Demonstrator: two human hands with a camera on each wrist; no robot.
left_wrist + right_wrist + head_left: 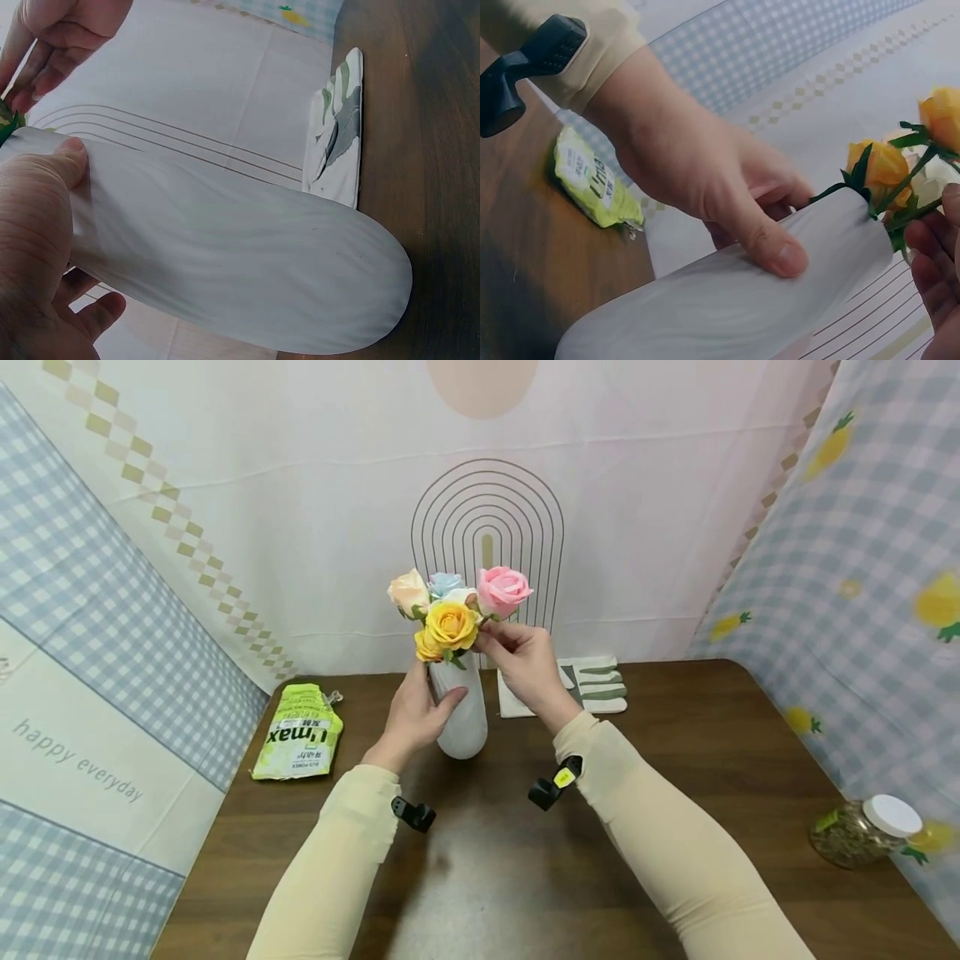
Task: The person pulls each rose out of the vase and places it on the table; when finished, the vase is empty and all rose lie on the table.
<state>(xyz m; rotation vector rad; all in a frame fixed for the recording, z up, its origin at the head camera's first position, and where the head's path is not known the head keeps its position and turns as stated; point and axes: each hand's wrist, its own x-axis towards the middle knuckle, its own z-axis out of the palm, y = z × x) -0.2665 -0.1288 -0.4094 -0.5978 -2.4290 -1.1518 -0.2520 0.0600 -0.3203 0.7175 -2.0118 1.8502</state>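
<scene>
A white vase (461,718) stands upright on the table, holding yellow roses (452,625), a pink rose (504,591), a peach one (409,591) and a blue one (445,583). My left hand (414,710) grips the vase near its top from the left, thumb across the front, as the left wrist view of the vase (240,240) also shows. At the right of the vase's mouth, my right hand (525,664) pinches among the stems just under the blooms. In the right wrist view the fingers of my right hand (937,262) touch green stems.
A green and white pouch (298,735) lies at the table's left. Behind the vase, to the right, lie white and green gloves (598,685). A jar with a white lid (862,831) is at the far right. Printed cloth hangs behind the table.
</scene>
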